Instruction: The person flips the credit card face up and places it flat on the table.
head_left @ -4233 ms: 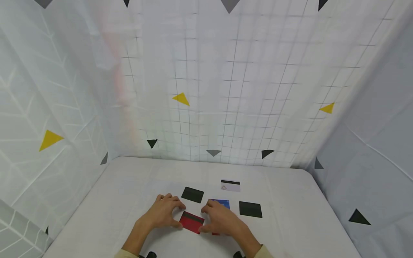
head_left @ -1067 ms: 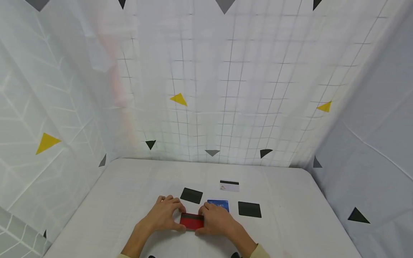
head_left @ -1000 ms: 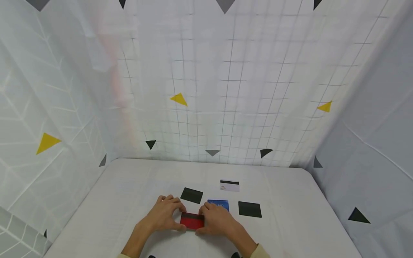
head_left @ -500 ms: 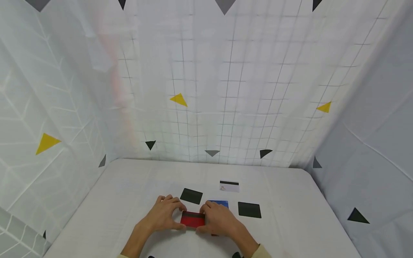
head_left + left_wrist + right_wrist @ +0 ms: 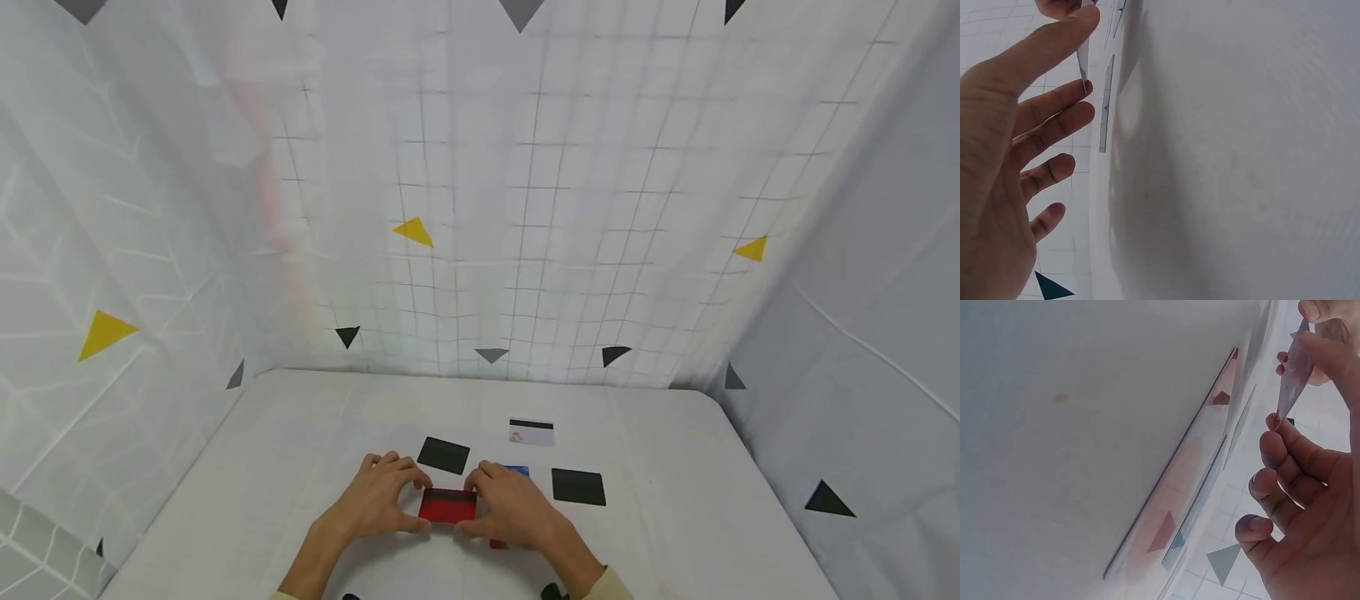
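A: Setup?
B: White table (image 5: 315,442), pale sheeting (image 5: 480,167) behind. Near to far: 2nd red card (image 5: 498,544) pokes out by R hand's near side, rest hidden.

A: Step?
B: IMO a 2-handed hold on the striped red card (image 5: 447,507). It's btwn the hands, clear of the table per wrist cams, stripe on far side.

A: Grip?
B: L hand (image 5: 382,497) pinches left end, thumb at near edge, index at far. R hand (image 5: 512,502) same on right end. Thumb-index gap = card width; spare fingers bent, not on it AFAICT.

A: Next move calls for?
B: Prob even pressure, both wrists moving tog, else card bows or slips.

A: Pose?
B: Forearms angle in from near side, palms facing.

A: Beyond?
B: Blue card (image 5: 517,471) mostly hidden behind R fingers, R dark card (image 5: 578,487), L dark card (image 5: 443,456), then white card (image 5: 532,434) furthest, all flat.
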Tool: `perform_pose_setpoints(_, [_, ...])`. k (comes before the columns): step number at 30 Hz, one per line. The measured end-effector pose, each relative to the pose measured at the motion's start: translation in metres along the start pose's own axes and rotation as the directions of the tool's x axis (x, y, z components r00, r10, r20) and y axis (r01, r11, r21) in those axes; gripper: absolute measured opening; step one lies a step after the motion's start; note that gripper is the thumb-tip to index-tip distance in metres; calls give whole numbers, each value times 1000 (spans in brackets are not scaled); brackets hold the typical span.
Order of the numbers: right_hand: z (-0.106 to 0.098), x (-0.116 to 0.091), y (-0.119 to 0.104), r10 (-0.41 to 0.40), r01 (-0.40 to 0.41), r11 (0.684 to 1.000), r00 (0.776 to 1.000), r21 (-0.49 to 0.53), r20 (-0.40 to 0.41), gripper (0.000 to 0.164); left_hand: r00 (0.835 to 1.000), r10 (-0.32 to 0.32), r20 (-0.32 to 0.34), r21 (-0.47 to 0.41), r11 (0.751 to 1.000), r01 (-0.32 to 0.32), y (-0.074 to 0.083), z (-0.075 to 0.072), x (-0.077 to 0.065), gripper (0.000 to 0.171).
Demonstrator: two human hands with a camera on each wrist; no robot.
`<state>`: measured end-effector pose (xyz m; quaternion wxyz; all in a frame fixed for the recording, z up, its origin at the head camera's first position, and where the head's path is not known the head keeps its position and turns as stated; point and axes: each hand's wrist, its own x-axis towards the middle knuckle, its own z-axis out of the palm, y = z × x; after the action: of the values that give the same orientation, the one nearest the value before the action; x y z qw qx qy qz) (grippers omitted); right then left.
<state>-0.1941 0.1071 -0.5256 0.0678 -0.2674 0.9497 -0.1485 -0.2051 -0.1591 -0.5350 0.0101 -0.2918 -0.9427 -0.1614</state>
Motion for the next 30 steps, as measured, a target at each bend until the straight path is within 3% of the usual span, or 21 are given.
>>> perform_pose_setpoints(30, [-3,5,2,-43,42,999,994,-9,-98,56,1000,-12,-1,-2,1000,12,0,-1,2,47])
